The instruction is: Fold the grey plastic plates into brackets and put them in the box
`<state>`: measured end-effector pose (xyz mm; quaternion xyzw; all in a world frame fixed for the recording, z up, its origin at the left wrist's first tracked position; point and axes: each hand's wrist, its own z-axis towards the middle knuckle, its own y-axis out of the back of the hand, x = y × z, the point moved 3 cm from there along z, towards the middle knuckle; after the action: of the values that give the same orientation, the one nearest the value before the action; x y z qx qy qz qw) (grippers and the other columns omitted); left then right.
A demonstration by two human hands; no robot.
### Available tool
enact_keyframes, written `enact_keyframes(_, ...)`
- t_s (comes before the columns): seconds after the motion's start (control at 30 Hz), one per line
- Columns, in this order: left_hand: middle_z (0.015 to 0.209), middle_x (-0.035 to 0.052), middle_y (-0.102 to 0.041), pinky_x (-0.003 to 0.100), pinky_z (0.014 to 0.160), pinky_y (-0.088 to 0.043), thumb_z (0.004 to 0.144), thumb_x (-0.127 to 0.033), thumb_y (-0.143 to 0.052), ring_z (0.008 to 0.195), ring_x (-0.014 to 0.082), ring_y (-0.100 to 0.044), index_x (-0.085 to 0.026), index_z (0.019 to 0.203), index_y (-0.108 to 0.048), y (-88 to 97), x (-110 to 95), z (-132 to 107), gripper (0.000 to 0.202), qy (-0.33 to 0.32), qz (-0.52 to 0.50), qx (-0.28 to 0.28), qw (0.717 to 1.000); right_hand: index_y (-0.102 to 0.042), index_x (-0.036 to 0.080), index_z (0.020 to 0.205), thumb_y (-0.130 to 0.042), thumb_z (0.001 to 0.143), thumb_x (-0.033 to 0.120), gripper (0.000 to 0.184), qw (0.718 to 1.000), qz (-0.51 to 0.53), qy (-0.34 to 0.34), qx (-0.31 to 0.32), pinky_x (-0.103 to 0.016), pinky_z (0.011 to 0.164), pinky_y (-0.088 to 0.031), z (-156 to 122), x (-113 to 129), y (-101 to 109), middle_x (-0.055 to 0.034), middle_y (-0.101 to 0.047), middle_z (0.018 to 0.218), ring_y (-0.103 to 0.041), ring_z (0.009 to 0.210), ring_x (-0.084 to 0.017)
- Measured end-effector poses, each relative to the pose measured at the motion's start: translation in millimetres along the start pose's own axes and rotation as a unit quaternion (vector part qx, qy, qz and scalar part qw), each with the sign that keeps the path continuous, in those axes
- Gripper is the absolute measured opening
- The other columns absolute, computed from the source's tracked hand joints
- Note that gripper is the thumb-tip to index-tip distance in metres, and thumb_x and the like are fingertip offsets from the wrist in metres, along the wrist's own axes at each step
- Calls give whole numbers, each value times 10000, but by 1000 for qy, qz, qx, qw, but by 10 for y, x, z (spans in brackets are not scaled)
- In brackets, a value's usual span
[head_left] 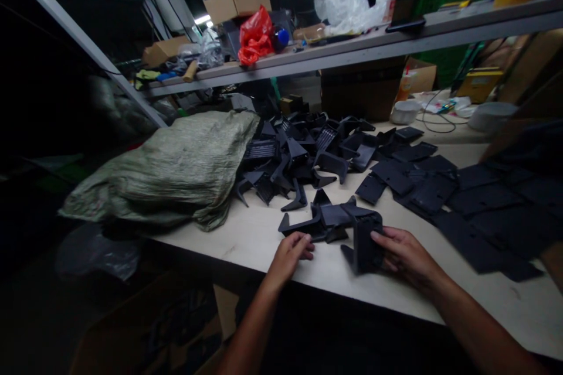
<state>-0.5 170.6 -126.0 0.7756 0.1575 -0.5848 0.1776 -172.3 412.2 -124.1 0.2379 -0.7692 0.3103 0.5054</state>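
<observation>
In my right hand (407,253) is a black plastic bracket (368,241), held upright above the table's front edge, thumb on its near face and fingers behind. My left hand (292,253) is beside it to the left, its fingers loosely curled and holding nothing that I can see. Just beyond my left fingertips lie a few more angled black brackets (303,225); whether the fingers touch them, I cannot tell. Farther back is a heap of similar black parts (303,149), some with slotted faces. Flat black plates (433,187) are spread across the right side of the table (250,240).
A green woven sack (176,158) lies at the table's left. Above the back runs a shelf (308,64) with a red plastic bag (255,35), a cardboard box (237,3) and clear plastic. Plastic tubs (404,112) stand at the back right. Below left, an open carton (226,310) holds dark parts.
</observation>
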Motion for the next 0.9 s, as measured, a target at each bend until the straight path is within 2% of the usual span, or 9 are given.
enact_keyframes(0.07,953,137,-771,359,760,-551,868,-642,-684,753,223,-727,-134,1020,-707,-43,4,82,531,3,-5,13,1000,-702,129,922,-894,737,612,552,999,7,-44,16,-179,368,-246,-70,-9,143,63,-461,539,-321,381,-38)
enact_keyframes(0.2,943,154,-784,339,722,-540,842,-619,-727,749,224,-734,-115,1031,-734,-42,-16,279,538,2,-11,32,999,-723,107,929,-899,746,571,528,990,-32,-112,83,-169,372,-229,-217,-23,405,35,-524,596,-344,397,-31)
enact_keyframes(0.3,923,174,-793,329,695,-531,846,-649,-700,751,232,-742,-99,1058,-758,31,-24,437,592,-7,-13,31,999,-731,96,901,-883,773,545,491,976,-56,-146,151,-166,379,-214,-233,-83,451,47,-490,576,-326,403,-27)
enact_keyframes(0.37,955,171,-796,309,660,-515,849,-646,-696,736,216,-734,-102,1141,-744,97,-20,540,619,-26,-13,3,1000,-702,104,812,-875,778,542,472,967,-64,-161,187,-177,372,-195,-129,-138,384,64,-444,532,-302,388,-30)
enact_keyframes(0.4,981,166,-797,297,644,-505,852,-635,-699,727,204,-727,-108,1186,-727,130,-16,587,625,-38,-13,-18,999,-674,118,765,-881,764,548,477,967,-62,-161,187,-185,366,-182,-33,-157,337,73,-420,506,-291,375,-36)
enact_keyframes(0.53,947,157,-799,279,615,-487,874,-624,-669,684,183,-709,-101,1194,-719,226,17,730,615,-71,-18,-84,994,-570,186,725,-900,690,577,513,989,-28,-113,92,-204,366,-160,531,-117,144,104,-378,473,-252,362,-51)
enact_keyframes(0.67,834,160,-793,288,613,-499,861,-662,-656,647,191,-702,-81,1068,-750,357,60,792,624,-83,-28,-133,987,-633,162,784,-916,647,521,477,996,-19,-72,46,-208,429,-285,971,-31,-75,39,-562,577,-408,450,-76)
enact_keyframes(0.77,768,141,-775,290,614,-505,864,-676,-641,645,196,-701,-97,967,-734,525,78,796,595,-93,-36,-189,977,-672,135,785,-920,630,537,497,997,-18,-67,41,-226,478,-334,1069,-44,-253,-3,-629,629,-477,506,-101)
enact_keyframes(0.9,752,123,-763,300,632,-515,825,-687,-676,664,204,-705,-113,932,-717,670,76,711,585,-99,-37,-231,967,-675,132,771,-925,599,591,551,996,-9,-73,55,-233,481,-308,954,-104,-404,-5,-620,611,-475,497,-109)
